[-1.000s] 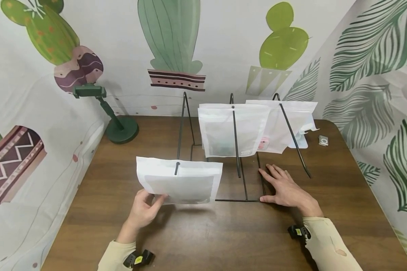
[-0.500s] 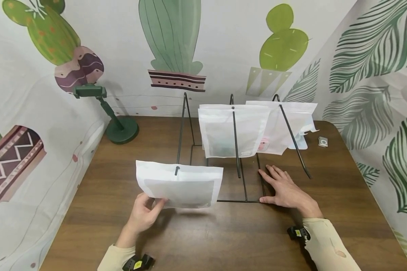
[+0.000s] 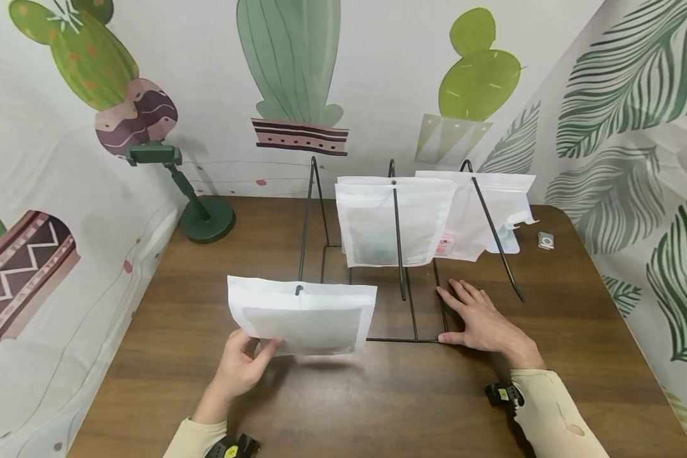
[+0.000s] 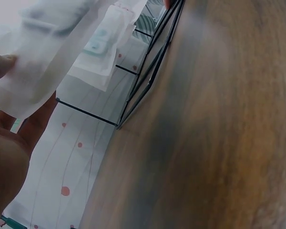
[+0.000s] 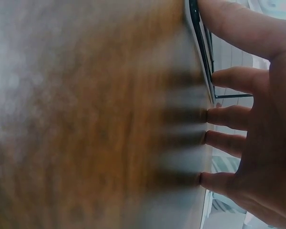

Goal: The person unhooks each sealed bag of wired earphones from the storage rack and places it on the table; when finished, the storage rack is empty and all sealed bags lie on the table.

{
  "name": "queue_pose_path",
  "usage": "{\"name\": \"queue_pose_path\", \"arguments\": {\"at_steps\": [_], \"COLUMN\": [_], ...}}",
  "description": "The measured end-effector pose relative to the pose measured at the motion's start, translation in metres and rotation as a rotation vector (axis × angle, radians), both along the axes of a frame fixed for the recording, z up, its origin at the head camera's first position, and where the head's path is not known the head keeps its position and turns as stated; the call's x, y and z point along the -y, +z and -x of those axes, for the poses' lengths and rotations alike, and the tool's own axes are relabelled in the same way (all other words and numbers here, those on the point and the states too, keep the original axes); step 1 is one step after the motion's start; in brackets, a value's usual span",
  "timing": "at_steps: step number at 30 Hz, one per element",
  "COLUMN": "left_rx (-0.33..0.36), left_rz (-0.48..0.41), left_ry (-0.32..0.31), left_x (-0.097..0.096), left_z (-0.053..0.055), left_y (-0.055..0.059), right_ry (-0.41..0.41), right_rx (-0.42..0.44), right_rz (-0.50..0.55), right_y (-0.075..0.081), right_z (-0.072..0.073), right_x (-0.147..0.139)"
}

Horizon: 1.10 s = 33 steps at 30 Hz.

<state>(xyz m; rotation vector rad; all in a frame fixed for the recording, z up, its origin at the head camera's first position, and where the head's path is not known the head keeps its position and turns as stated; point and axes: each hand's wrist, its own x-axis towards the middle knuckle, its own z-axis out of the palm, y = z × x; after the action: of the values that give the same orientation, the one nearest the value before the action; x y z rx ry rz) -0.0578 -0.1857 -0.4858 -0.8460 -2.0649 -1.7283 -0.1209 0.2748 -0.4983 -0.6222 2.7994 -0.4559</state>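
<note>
A white, translucent flat pouch [image 3: 303, 324] hangs near the tip of the left prong of the black wire display rack [image 3: 403, 341]. Its lower left part is pinched between the thumb and fingers of my left hand [image 3: 242, 366]. In the left wrist view the thumb lies on the pouch's face [image 4: 47, 62], with fingers behind it. My right hand [image 3: 483, 321] rests on the table with fingers spread, touching the right front corner of the rack's base. The right wrist view shows the thumb and index finger against the base wire [image 5: 200, 47].
Another white pouch [image 3: 372, 222] hangs on the middle prong. A paler pouch [image 3: 464, 216] with a pink print hangs on the right prong, a light blue item behind it. A green stand [image 3: 206, 219] is at the back left. A small silver device [image 3: 546, 240] lies back right.
My left hand has drawn the pouch a little toward me along the left prong, nearer its tip. The right hand and the other pouches stay in place.
</note>
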Motion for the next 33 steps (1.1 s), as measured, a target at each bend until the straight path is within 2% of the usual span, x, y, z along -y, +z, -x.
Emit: {"name": "queue_pose_path", "arguments": {"at_steps": [17, 33], "left_rx": [-0.041, -0.016], "left_rz": [-0.041, -0.044], "left_ry": [-0.015, -0.007], "left_x": [0.000, 0.001], "left_z": [-0.004, -0.011], "left_y": [0.000, 0.000], "right_ry": [0.004, 0.004], "right_rx": [-0.005, -0.010], "right_rz": [0.006, 0.001], "right_y": [0.001, 0.000], "right_z": [-0.001, 0.000], "right_x": [0.001, 0.000]}}
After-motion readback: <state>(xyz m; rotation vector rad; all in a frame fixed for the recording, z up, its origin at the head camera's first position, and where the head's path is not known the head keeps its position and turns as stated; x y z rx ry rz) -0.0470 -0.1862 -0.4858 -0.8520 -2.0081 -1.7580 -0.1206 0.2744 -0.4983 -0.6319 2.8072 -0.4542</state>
